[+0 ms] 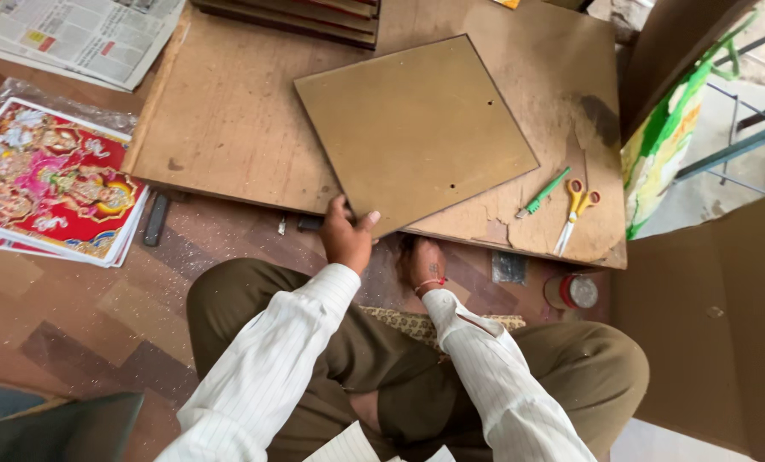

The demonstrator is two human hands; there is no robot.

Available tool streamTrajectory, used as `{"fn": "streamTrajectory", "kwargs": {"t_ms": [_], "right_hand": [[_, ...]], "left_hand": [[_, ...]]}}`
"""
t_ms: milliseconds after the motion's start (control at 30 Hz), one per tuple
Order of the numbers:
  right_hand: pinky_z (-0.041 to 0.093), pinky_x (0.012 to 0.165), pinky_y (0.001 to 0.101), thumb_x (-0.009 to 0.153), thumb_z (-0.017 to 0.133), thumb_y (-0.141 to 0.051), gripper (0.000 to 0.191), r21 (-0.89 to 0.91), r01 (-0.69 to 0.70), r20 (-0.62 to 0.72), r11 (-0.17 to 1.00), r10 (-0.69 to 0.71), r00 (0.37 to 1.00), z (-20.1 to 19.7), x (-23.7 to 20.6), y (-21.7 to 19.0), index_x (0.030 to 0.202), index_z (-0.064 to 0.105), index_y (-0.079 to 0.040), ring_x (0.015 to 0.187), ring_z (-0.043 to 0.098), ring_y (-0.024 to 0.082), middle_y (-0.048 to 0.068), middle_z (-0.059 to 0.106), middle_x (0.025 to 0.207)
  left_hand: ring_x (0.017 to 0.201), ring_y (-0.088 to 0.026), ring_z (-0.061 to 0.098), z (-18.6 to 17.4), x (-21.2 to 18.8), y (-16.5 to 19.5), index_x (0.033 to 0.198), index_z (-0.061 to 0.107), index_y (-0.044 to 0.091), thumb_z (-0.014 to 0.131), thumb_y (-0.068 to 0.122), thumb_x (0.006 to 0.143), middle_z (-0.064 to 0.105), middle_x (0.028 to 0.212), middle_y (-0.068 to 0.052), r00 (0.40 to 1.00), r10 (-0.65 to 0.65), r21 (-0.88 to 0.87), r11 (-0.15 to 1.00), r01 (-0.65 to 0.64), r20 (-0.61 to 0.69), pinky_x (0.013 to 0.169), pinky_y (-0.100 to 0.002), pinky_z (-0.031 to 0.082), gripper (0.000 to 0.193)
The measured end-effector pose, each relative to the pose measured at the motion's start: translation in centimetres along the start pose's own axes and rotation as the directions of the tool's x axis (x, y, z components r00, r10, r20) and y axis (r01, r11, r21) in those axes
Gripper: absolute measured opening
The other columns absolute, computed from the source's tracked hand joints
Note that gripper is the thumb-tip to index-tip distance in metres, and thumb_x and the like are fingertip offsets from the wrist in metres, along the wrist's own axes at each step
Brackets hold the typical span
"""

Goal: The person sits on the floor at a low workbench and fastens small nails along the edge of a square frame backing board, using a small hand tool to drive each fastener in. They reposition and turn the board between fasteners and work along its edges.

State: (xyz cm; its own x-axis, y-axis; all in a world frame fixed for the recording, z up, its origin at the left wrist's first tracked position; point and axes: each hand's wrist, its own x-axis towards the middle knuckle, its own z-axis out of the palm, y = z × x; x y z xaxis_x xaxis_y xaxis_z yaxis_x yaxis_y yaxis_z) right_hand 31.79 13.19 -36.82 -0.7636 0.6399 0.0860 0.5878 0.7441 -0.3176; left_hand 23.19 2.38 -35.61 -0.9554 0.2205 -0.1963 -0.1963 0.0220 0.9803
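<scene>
- left hand (pixel 346 238) pinches the near corner of the square brown hardboard sheet (pixel 416 128) lying tilted on the low worn wooden table (pixel 228 120); keep it flat while sliding
- right hand (pixel 422 265) reaches under the table edge; grip cannot be told; mind the yellow-handled scissors (pixel 575 210) just beside

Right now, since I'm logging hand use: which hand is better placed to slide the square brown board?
Left. The left hand already grips the square brown board's near corner, fingers on top. The right hand sits low, under the worktable edge.

square panel (pixel 416 128) on low board (pixel 228 120); scissors (pixel 575 210) right, prints (pixel 49 184) left
</scene>
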Motion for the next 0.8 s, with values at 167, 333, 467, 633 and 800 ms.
{"fn": "streamTrajectory", "kwargs": {"t_ms": [167, 333, 467, 633, 800], "right_hand": [[0.057, 0.071, 0.0543, 0.08, 0.075, -0.024, 0.023, 0.061, -0.01, 0.073, 0.998, 0.006, 0.997, 0.2, -0.1, -0.1, 0.094, 0.072, -0.007, 0.08, 0.069, 0.046, 0.026, 0.072, 0.088], [0.056, 0.072, 0.0551, 0.078, 0.073, -0.019, 0.023, 0.124, 0.073, -0.028, 0.99, -0.07, 0.997, 0.2, -0.4, 0.2, 0.097, 0.072, -0.005, 0.08, 0.068, 0.046, 0.025, 0.072, 0.089], [0.057, 0.072, 0.0506, 0.088, 0.067, -0.017, 0.014, 0.317, 0.226, -0.116, 0.921, -0.199, 0.973, -0.2, -0.9, 0.4, 0.097, 0.073, -0.008, 0.083, 0.07, 0.043, 0.02, 0.073, 0.091], [0.055, 0.081, 0.0535, 0.083, 0.07, -0.021, 0.03, 0.205, 0.056, -0.031, 0.977, -0.051, 0.998, -2.5, -1.9, 2.1, 0.111, 0.071, -0.011, 0.09, 0.068, 0.046, 0.025, 0.072, 0.103], [0.057, 0.076, 0.0516, 0.081, 0.07, -0.018, 0.021, 0.131, 0.016, 0.046, 0.991, -0.022, 0.999, -4.0, -2.6, 2.5, 0.099, 0.073, -0.007, 0.085, 0.07, 0.042, 0.024, 0.072, 0.091]], "left_hand": [[0.076, -0.017, 0.071, -0.1, -0.8, -1.2, 0.106, 0.061, -0.004, 0.078, 0.002, 0.084, 0.073, 0.093, -0.012, 0.972, -0.219, -0.261, 0.936, 0.234, 0.087, 0.055, -0.032, 0.063, 0.029], [0.064, -0.02, 0.072, 0.2, -1.1, -1.1, 0.095, 0.062, -0.005, 0.076, 0.0, 0.083, 0.075, 0.088, -0.015, 0.959, -0.213, -0.283, 0.923, 0.26, 0.187, 0.052, -0.032, 0.061, 0.02], [0.061, -0.022, 0.072, 0.3, -1.3, -0.9, 0.096, 0.061, -0.003, 0.077, -0.002, 0.08, 0.073, 0.087, -0.015, 0.958, -0.185, -0.375, 0.891, 0.257, 0.218, 0.05, -0.034, 0.06, 0.023], [0.075, -0.028, 0.073, 0.7, -2.3, -1.0, 0.109, 0.06, -0.006, 0.074, -0.001, 0.083, 0.073, 0.1, -0.017, 0.94, -0.171, -0.325, 0.907, 0.267, 0.296, 0.065, -0.038, 0.064, 0.03], [0.074, -0.023, 0.071, 0.5, -2.8, -0.6, 0.106, 0.06, -0.006, 0.074, -0.001, 0.09, 0.071, 0.097, -0.016, 0.945, -0.152, -0.278, 0.932, 0.234, 0.289, 0.063, -0.033, 0.06, 0.022]]}}
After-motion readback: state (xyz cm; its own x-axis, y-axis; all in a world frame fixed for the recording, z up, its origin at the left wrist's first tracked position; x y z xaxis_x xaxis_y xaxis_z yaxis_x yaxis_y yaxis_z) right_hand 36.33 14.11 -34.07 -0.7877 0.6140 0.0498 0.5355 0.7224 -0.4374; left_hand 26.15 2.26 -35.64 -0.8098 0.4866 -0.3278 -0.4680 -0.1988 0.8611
